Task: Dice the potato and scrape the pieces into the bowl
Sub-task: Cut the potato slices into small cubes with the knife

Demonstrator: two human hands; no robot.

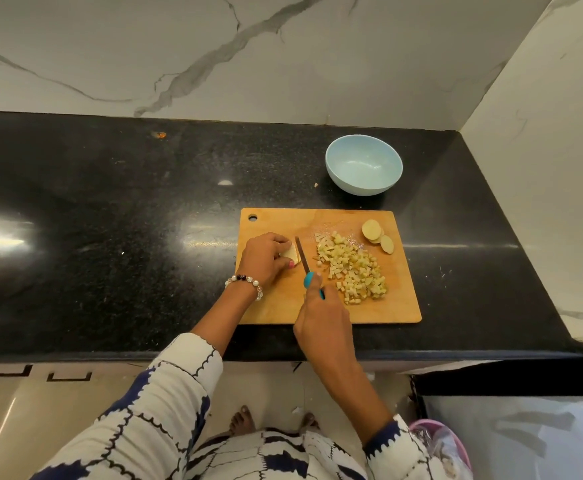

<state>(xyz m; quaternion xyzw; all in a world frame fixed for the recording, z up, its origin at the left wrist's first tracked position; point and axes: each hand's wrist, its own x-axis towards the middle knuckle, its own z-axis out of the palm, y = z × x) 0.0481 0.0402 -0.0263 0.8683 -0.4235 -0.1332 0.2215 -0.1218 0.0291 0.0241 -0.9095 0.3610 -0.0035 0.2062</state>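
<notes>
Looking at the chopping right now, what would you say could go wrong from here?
The left hand holds the potato piece right beside the knife, so a slip might nick fingertips. The diced pile sprawls toward the cutting board edge; scraping toward the bowl may scatter cubes onto the counter.

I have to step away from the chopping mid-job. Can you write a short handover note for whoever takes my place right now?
Left hand: holds the last potato piece down on the cutting board.
Right hand: grips the teal-handled knife, blade beside that piece.
Done: a pile of diced potato lies on the board's right half; two slices sit near its far right corner.
Left: dice the held piece and the slices, then scrape everything into the blue bowl, empty, behind the board.
</notes>
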